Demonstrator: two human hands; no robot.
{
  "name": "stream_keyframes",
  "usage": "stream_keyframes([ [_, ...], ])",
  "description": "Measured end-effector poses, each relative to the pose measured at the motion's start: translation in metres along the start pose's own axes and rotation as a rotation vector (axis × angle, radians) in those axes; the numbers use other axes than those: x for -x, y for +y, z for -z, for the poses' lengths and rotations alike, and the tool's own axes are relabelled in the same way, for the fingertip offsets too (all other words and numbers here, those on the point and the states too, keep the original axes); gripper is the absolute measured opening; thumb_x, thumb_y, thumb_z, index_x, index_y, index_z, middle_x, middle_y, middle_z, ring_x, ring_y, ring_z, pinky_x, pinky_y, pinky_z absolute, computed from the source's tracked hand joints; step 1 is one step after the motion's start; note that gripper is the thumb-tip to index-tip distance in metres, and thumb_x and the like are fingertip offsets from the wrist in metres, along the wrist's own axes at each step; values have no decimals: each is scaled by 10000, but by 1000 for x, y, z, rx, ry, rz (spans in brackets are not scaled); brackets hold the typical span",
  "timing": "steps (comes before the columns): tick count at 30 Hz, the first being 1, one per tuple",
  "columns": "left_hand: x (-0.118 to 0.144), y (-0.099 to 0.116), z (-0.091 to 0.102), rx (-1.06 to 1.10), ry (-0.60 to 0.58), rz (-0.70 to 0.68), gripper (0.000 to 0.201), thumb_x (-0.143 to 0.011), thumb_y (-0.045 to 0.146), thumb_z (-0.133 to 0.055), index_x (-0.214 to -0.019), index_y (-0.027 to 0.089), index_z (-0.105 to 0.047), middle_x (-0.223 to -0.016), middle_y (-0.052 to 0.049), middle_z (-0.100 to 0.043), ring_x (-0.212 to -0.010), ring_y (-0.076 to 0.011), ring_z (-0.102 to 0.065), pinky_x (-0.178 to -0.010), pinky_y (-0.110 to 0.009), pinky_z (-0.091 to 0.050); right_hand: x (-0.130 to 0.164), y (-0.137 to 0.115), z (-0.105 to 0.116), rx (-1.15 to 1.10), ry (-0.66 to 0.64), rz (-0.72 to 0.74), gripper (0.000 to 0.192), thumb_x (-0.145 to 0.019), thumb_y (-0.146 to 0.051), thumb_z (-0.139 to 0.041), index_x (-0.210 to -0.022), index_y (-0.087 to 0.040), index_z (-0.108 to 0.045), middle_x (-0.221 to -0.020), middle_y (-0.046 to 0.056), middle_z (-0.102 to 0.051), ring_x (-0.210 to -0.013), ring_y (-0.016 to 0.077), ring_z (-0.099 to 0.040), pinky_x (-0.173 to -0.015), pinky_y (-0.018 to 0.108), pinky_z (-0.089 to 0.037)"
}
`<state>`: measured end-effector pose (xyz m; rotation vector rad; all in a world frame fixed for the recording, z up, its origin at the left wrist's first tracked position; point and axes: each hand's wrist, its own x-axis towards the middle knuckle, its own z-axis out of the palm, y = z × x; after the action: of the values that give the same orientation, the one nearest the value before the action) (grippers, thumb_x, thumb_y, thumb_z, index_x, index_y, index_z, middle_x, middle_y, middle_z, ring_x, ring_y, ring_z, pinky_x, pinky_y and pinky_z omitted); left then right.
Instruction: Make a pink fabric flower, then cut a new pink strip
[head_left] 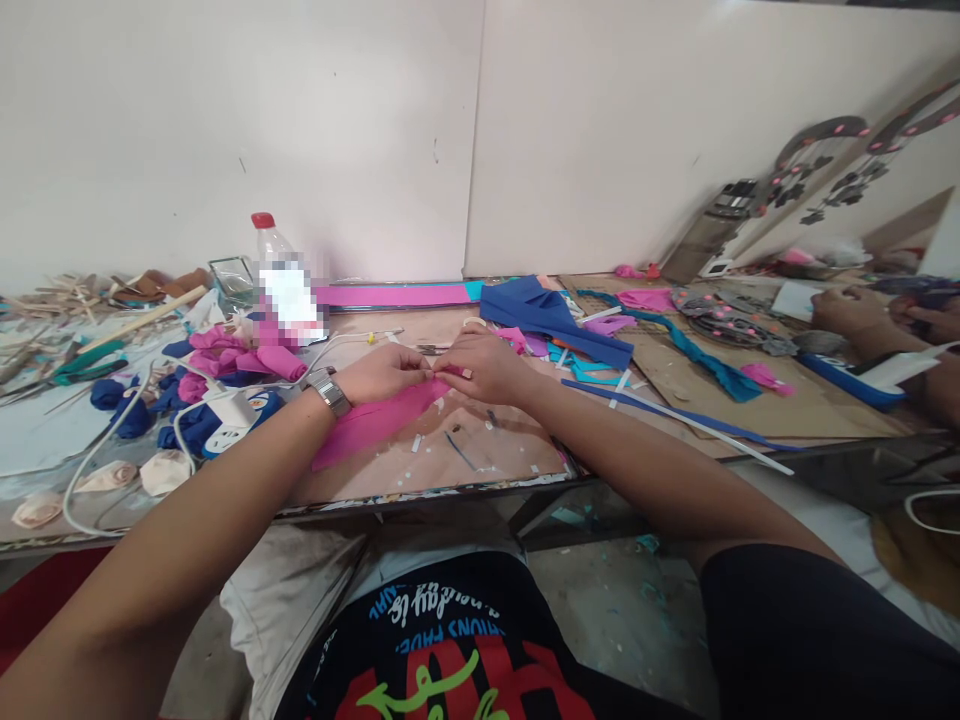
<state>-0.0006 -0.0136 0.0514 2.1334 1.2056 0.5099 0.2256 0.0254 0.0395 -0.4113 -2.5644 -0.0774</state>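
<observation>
Head view: the left hand (382, 372) and right hand (484, 368) meet mid-bench (487, 455), fingertips pinching the far end of a pink foam strip (375, 423) that trails near-left. A plastic bottle (281, 275) stands far left; blue foam sheet (551, 312) lies right. A co-worker's hand (847, 310) works far right.

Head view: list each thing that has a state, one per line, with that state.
Pink strip: lying flat, top end pinched.
Left hand: pinching the strip.
Right hand: pinching the strip.
Bottle: upright, red cap on.
Blue sheet: folded, lying flat.
Power strip: plug inserted.
</observation>
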Motion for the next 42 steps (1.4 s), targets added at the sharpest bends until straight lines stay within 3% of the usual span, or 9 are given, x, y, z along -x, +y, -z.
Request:
stream_keyframes([
  [11, 4, 11, -8, -448, 203, -128, 265, -904, 277, -499, -867, 194, -748, -746, -14, -722, -635, -147, -573, -625, -276, -342, 0, 2, -2, -25, -32, -75, 183, -947, -251, -554, -934, -185, -724, -845, 74, -744, -848, 237, -640, -910, 389, -370],
  [17, 5, 14, -10, -593, 262, -151, 303, -956, 334, -479, -932, 217, -757, -758, -32, -740, -680, -186, -628, -645, -300, -333, -2, -3, 0, -28, -19, -129, 193, -962, -258, -504, -896, -177, -666, -885, 92, -711, -894, 249, -585, -921, 400, -356],
  [30, 2, 7, -10, -350, 225, -170, 238, -903, 305, -515, -786, 177, -679, -652, -2, -629, -577, -124, -474, -601, -264, -292, -1, 0, 0, -66, -54, -162, 170, -954, -274, -512, -899, -183, -646, -884, 75, -679, -941, 252, -557, -929, 403, -320],
  [35, 2, 6, -13, -322, 220, -157, 228, -871, 327, -566, -700, 176, -572, -589, 24, -517, -549, -115, -391, -579, -273, -258, -2, -4, 1, -94, -70, -172, 159, -940, -248, -497, -858, -182, -616, -853, 74, -667, -905, 246, -557, -909, 396, -337],
  [42, 1, 3, -13, -299, 225, -142, 236, -863, 330, -572, -681, 183, -547, -584, 28, -495, -559, -120, -398, -577, -282, -253, 0, 2, 0, -125, -52, -139, 184, -965, -312, -533, -925, -182, -657, -897, 72, -698, -915, 241, -590, -918, 391, -341],
])
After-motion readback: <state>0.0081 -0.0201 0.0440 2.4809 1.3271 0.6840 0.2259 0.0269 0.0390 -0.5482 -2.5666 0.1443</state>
